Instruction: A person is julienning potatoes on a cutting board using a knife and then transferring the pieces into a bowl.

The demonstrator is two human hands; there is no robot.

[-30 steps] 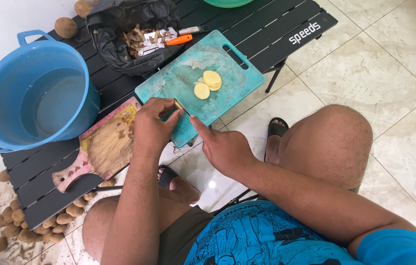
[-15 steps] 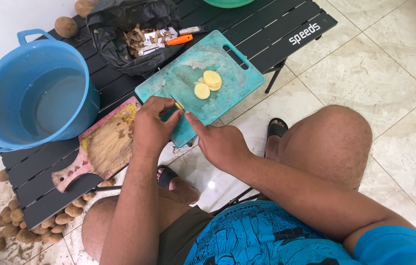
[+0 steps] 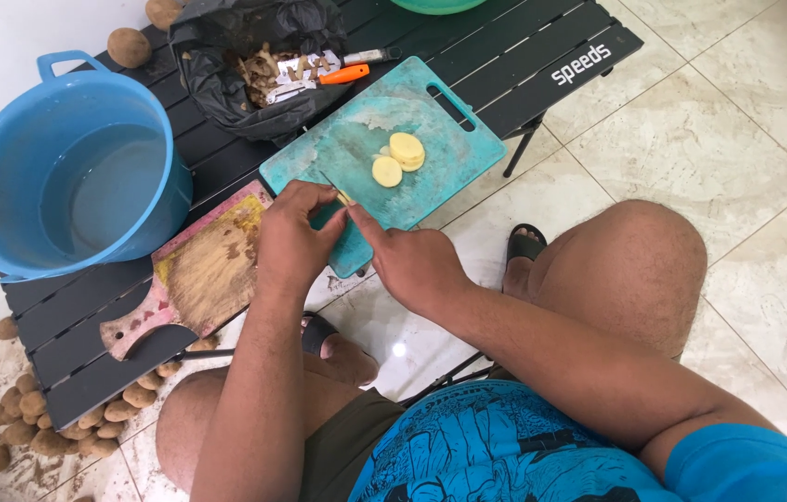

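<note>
Two hands meet over a cutting board [image 3: 431,125] on a low slatted table [image 3: 542,46].

Potato slices [image 3: 398,158] lie on the board, just beyond the left hand [image 3: 293,244] and right hand [image 3: 417,265]. Left of it sits a wooden board [image 3: 198,274], then a tub [image 3: 68,177]. Behind is a bag of peelings [image 3: 245,65]. Potatoes [image 3: 31,418] lie on the floor at left.

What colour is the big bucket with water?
Blue, seen in the head view: bucket.
</note>
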